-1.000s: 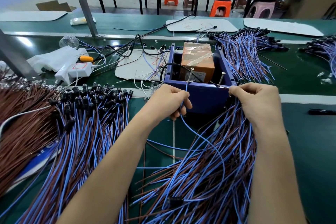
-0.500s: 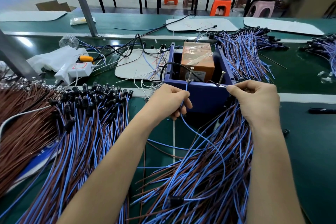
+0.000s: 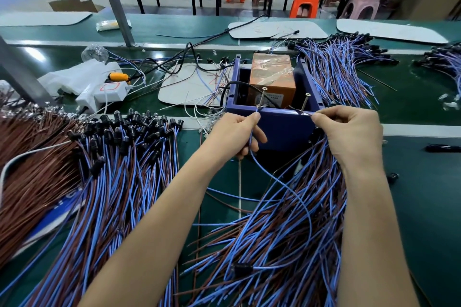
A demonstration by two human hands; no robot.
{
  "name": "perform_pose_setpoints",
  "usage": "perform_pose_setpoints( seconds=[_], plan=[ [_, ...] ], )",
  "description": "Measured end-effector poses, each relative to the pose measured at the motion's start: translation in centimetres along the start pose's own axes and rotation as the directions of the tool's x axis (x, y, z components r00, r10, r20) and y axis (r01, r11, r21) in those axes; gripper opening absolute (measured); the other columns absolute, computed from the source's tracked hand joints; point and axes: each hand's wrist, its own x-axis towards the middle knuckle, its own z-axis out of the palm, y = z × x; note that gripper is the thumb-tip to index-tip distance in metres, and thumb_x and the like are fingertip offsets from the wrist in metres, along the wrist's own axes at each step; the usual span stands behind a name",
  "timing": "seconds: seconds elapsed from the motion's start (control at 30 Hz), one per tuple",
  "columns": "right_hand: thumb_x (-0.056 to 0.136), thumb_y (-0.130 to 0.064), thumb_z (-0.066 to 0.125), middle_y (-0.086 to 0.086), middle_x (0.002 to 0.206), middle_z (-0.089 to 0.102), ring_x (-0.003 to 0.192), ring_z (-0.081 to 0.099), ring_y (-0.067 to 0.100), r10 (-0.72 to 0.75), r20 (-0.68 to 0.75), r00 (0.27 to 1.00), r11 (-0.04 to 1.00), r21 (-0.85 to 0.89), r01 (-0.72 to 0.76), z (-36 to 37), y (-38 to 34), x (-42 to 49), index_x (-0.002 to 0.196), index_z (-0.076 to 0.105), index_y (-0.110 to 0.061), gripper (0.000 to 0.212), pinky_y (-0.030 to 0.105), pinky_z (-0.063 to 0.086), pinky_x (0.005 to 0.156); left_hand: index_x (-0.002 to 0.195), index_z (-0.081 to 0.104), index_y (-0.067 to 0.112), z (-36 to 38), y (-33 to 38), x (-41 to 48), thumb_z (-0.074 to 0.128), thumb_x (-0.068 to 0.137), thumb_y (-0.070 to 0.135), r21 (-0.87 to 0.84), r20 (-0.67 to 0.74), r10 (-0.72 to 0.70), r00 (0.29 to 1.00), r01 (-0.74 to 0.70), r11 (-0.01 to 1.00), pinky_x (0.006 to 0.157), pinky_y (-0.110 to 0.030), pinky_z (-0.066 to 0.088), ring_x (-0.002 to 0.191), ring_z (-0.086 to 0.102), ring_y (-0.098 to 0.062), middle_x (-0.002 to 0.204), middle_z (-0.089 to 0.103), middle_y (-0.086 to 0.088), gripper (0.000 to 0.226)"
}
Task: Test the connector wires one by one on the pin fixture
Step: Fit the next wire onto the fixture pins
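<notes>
Work centres on the blue pin fixture [image 3: 282,129], an open box standing on the green belt [image 3: 424,207] just ahead of us, with an orange block [image 3: 272,75] inside it. Two upright screws rise from its near wall: the left screw [image 3: 262,97] and the right screw [image 3: 305,101].

Our left hand [image 3: 237,132] pinches the end of a blue wire [image 3: 287,187] between thumb and forefinger, holding its tip at the foot of the left screw. From there the wire loops down to a black connector [image 3: 242,269]. Our right hand [image 3: 349,132] has its fingers curled, pinching a thin wire end by the foot of the right screw; we cannot tell its colour.

Under our right forearm lies a loose pile of blue and brown wires [image 3: 274,244]. To our left lies a second pile [image 3: 112,182], its black connectors pointing away from us. A white power strip [image 3: 104,93] sits behind it.
</notes>
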Motion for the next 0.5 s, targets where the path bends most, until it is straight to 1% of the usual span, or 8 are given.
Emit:
perform_pose_setpoints(
  seconds=[0.07,0.13,0.2,0.27,0.37,0.47,0.5],
  plan=[
    [0.08,-0.02,0.073,-0.011,0.06,0.06,0.057,0.051,0.002,-0.019,-0.006,1.0,1.0,-0.014,0.019,0.03,0.01,-0.01,0.074,0.071,-0.025,0.008,0.018,0.039,0.058,0.07,0.071,0.011,0.26,-0.1,0.03,0.043,0.101,0.034,-0.053,-0.02,0.001,1.0,-0.002,0.999,0.039,-0.017,0.032,0.034,0.037,-0.006,0.05,0.06,0.003,0.047],
    [0.079,-0.021,0.073,-0.012,0.059,0.059,0.056,0.05,0.002,-0.034,-0.005,0.999,0.999,-0.022,0.034,0.01,-0.1,0.02,0.073,0.07,-0.027,0.009,0.018,0.039,0.059,0.075,0.071,0.011,0.55,0.0,0.07,0.048,0.099,0.031,-0.156,-0.042,-0.024,0.999,0.017,0.988,0.038,-0.015,0.032,0.035,0.037,-0.005,0.055,0.065,0.004,0.038],
    [0.079,-0.02,0.073,-0.012,0.06,0.059,0.056,0.051,0.003,-0.053,-0.01,0.999,0.998,-0.035,0.052,0.07,-0.17,0.01,0.072,0.069,-0.028,0.011,0.019,0.041,0.06,0.08,0.069,0.01,0.8,0.16,0.07,0.054,0.097,0.025,-0.315,-0.056,-0.076,0.996,0.055,0.947,0.039,-0.014,0.036,0.038,0.04,-0.003,0.062,0.069,0.003,0.027],
    [0.078,-0.019,0.072,-0.012,0.06,0.058,0.055,0.05,0.003,-0.067,-0.012,0.998,0.997,-0.037,0.067,0.22,-0.27,-0.03,0.074,0.071,-0.027,0.008,0.018,0.04,0.059,0.082,0.067,0.008,0.89,0.25,0.13,0.057,0.095,0.017,-0.445,-0.06,-0.107,0.992,0.069,0.893,0.043,-0.013,0.042,0.04,0.045,-0.001,0.064,0.071,0.001,0.019],
    [0.078,-0.017,0.071,-0.01,0.06,0.057,0.056,0.051,0.005,-0.077,0.002,0.997,0.996,-0.049,0.077,0.56,-0.59,-0.16,0.08,0.073,-0.024,0.008,0.024,0.044,0.062,0.082,0.067,0.008,0.94,0.18,0.26,0.058,0.094,0.017,-0.513,-0.055,-0.118,0.992,0.074,0.855,0.046,-0.012,0.045,0.043,0.05,0.001,0.062,0.07,0.002,0.018],
    [0.079,-0.016,0.072,-0.002,0.065,0.063,0.063,0.062,0.019,-0.069,0.014,0.998,0.996,-0.048,0.069,0.77,-0.9,-0.36,0.076,0.069,-0.028,0.012,0.034,0.055,0.069,0.079,0.069,0.006,0.92,-0.06,0.4,0.059,0.094,0.026,-0.529,-0.052,-0.123,0.991,0.077,0.845,0.043,-0.013,0.043,0.04,0.047,-0.001,0.057,0.065,0.003,0.027],
    [0.079,-0.016,0.072,-0.001,0.067,0.065,0.066,0.063,0.022,-0.069,0.017,0.998,0.997,-0.044,0.069,0.77,-0.96,-0.38,0.074,0.068,-0.029,0.014,0.037,0.057,0.072,0.077,0.069,0.007,0.9,-0.13,0.48,0.058,0.095,0.028,-0.53,-0.05,-0.117,0.992,0.073,0.845,0.042,-0.013,0.041,0.04,0.046,-0.001,0.055,0.063,0.004,0.029]
  ],
)
